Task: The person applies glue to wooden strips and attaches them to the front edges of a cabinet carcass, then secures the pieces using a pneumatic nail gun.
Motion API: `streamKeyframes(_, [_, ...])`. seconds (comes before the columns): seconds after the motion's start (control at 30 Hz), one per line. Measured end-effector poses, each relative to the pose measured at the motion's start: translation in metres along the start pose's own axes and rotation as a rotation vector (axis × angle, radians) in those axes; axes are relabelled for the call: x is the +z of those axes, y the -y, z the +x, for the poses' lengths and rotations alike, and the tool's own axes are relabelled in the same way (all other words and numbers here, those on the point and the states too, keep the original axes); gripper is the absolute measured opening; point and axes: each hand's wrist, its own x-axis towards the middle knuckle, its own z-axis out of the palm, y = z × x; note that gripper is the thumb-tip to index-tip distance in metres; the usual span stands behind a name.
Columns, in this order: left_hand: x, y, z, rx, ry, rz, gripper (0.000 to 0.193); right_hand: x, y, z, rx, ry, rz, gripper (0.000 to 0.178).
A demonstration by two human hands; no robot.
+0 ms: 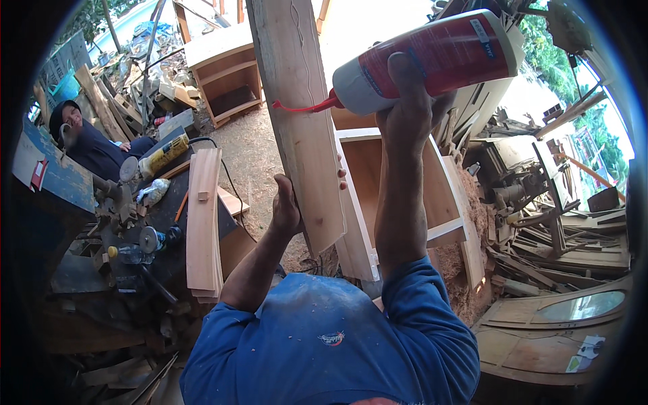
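Observation:
My right hand (pixel 410 108) is wrapped round a big red and white glue bottle (pixel 445 57), tilted so that its thin red nozzle (pixel 307 106) points left over a long pale wooden board (pixel 297 145). My left hand (pixel 288 208) grips that board near its lower end, thumb on the left edge and fingertips showing at the right edge. A thin wavy line of glue runs along the board's upper face, and another lies by its right edge. Beneath stands an open wooden cabinet frame (pixel 445 231), partly hidden by the board and my right arm.
Stacked thin boards (pixel 202 223) lie at left, beside a yellow power tool (pixel 164 155) and a plastic bottle (pixel 131 254). A person (pixel 104 145) sits at far left. Another open cabinet (pixel 229 81) stands behind. Scrap wood (pixel 547 253) and a panel with oval glass (pixel 520 331) are at right.

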Motion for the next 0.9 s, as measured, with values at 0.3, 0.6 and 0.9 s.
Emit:
streamKeyframes(0.3, [-0.002,-0.018,0.011,0.014,0.038,-0.117,0.111,-0.013,0.026,-0.052,0.11,-0.032,-0.099,0.046])
streamKeyframes(0.6, [0.026,-0.043,0.011,0.13,-0.18,0.167,0.1,-0.03,0.042,-0.089,0.156,-0.024,-0.159,0.052])
streamKeyframes(0.9, [0.014,-0.045,0.018,0.144,-0.078,0.059,0.111,-0.063,0.046,-0.125,0.221,0.132,-0.114,0.07])
